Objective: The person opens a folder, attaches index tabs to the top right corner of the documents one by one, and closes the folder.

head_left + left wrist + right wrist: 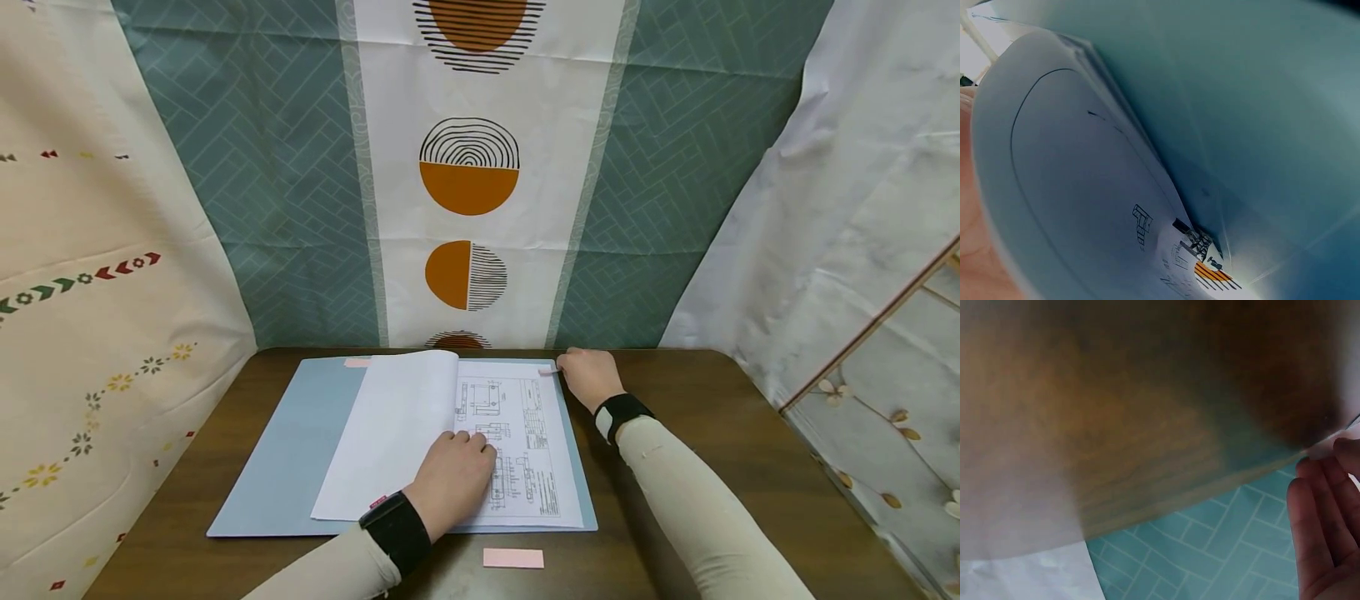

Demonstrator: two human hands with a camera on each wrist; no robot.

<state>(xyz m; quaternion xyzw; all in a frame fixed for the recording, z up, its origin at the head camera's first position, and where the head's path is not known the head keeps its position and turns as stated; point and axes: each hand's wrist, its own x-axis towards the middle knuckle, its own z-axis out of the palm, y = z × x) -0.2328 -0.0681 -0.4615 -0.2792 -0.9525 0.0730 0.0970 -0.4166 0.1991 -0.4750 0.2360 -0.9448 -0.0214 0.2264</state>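
Note:
A light-blue folder (273, 467) lies open on the brown table, with printed sheets of technical drawings (551, 467) on its right side. One page (397, 433) is turned over to the left, its white back facing up. My left hand (457, 475) rests on the sheets near the middle, fingers on the drawings. In the left wrist view, the turned page (1072, 175) curves close to the camera. At the folder's top right corner, my right hand (592, 377) pinches a pink sticky tab (1325, 447) between thumb and fingers, beside the sheet's edge.
A pink paper strip (513, 557) lies on the table (622, 558) in front of the folder. Another pink tab (357, 362) shows at the folder's top left. Patterned cloth (300, 167) hangs behind the table and at both sides.

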